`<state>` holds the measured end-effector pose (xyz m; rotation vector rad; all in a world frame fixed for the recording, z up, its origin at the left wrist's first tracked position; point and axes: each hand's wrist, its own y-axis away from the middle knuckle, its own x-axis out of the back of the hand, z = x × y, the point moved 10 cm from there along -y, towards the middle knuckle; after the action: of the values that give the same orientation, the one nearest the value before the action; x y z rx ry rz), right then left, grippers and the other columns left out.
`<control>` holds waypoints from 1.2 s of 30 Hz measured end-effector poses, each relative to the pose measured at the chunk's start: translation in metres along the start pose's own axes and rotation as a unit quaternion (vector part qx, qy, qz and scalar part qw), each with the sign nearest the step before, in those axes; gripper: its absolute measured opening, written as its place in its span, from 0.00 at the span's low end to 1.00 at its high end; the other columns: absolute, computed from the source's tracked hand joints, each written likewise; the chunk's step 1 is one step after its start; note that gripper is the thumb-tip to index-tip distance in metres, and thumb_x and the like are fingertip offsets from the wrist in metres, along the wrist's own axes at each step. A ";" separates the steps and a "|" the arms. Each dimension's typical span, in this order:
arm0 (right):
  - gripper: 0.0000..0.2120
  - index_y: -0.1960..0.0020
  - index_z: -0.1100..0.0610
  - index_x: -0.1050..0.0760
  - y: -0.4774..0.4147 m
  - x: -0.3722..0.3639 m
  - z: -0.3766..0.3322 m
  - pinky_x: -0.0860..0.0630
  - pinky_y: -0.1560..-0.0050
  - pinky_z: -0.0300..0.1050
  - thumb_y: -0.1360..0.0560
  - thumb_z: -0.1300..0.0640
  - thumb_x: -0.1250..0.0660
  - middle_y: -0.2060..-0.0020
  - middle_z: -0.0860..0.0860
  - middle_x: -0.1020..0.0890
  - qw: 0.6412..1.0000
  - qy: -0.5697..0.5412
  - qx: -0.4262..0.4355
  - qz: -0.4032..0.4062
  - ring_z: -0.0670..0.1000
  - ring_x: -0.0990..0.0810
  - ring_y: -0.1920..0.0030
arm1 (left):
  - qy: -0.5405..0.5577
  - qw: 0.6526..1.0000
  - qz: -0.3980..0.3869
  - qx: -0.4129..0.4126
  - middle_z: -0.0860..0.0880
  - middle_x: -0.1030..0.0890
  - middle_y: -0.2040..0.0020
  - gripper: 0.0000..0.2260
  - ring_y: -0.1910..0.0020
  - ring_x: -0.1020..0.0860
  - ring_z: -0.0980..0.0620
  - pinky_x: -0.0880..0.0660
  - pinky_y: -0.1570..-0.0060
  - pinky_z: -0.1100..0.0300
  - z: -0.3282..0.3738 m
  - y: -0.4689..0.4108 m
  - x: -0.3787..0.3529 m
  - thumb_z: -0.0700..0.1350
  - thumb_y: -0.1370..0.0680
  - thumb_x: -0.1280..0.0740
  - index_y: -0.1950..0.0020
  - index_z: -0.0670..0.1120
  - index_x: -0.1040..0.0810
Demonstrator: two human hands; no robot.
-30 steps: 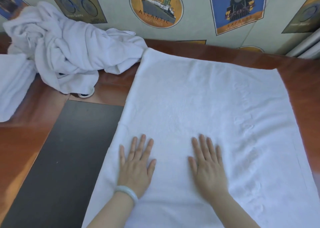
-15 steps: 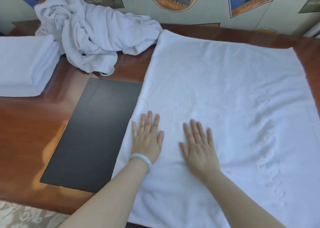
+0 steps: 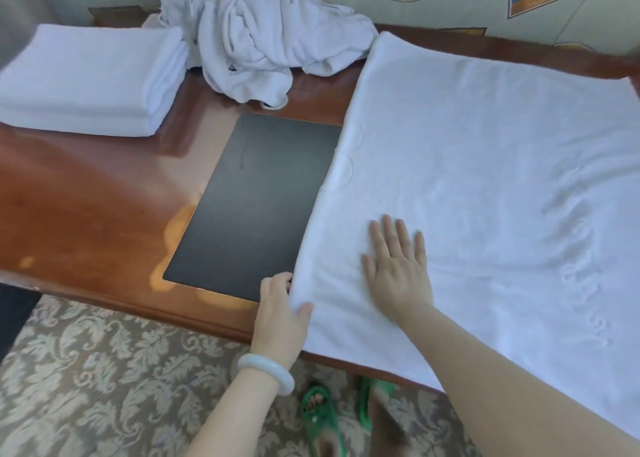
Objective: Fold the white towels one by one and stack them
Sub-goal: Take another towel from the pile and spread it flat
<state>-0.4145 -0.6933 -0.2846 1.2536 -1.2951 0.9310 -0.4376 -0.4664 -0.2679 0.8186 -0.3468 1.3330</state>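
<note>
Left hand (image 3: 282, 304) pinches the spread towel (image 3: 485, 179) at the table's front edge; right hand (image 3: 398, 269) lies flat. Lift evenly, match corners.

The left hand (image 3: 281, 306) pinches the edge of the towel (image 3: 485, 179), thumb on top and fingers curled at the edge, while the right hand (image 3: 398, 271) lies flat on it, fingers straight.

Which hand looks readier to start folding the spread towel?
Left. The left hand pinches the spread towel at its left edge, thumb on top. The right hand lies flat on the cloth, probably just pinning it.
</note>
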 end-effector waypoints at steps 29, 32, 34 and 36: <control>0.31 0.19 0.52 0.50 0.104 -0.002 0.016 0.52 0.24 0.65 0.18 0.40 0.55 0.20 0.51 0.48 0.999 -0.011 0.035 0.006 0.53 0.51 0.20 | -0.276 0.940 0.124 -0.157 0.44 0.24 0.46 0.17 0.48 0.26 0.42 0.25 0.51 0.49 0.048 0.037 0.017 0.48 0.27 0.27 0.44 0.42 0.25; 0.30 0.19 0.51 0.53 0.108 -0.002 0.011 0.53 0.23 0.63 0.17 0.41 0.55 0.20 0.49 0.52 0.999 -0.022 0.039 -0.009 0.51 0.55 0.20 | -0.284 0.919 -0.044 -0.270 0.48 0.45 0.20 0.31 0.21 0.47 0.45 0.44 0.25 0.46 0.071 0.044 -0.043 0.56 0.22 0.34 0.22 0.48 0.39; 0.30 0.19 0.50 0.53 0.107 0.005 0.011 0.58 0.23 0.59 0.18 0.41 0.52 0.20 0.47 0.54 0.996 -0.068 0.049 -0.014 0.49 0.58 0.20 | -0.318 0.888 -0.168 -0.285 0.54 0.67 0.22 0.39 0.22 0.68 0.49 0.62 0.23 0.46 0.069 0.044 -0.079 0.65 0.23 0.40 0.19 0.55 0.55; 0.31 0.21 0.51 0.42 0.113 0.012 0.019 0.55 0.23 0.54 0.21 0.42 0.42 0.21 0.48 0.45 0.986 -0.151 0.059 -0.025 0.49 0.50 0.21 | -0.364 0.846 -0.217 -0.323 0.54 0.70 0.23 0.45 0.25 0.72 0.49 0.68 0.26 0.42 0.068 0.045 -0.097 0.69 0.28 0.36 0.21 0.59 0.59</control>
<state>-0.5266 -0.6970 -0.2603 1.5585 -1.4505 0.8138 -0.4879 -0.5825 -0.2710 0.7283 -1.0754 0.3690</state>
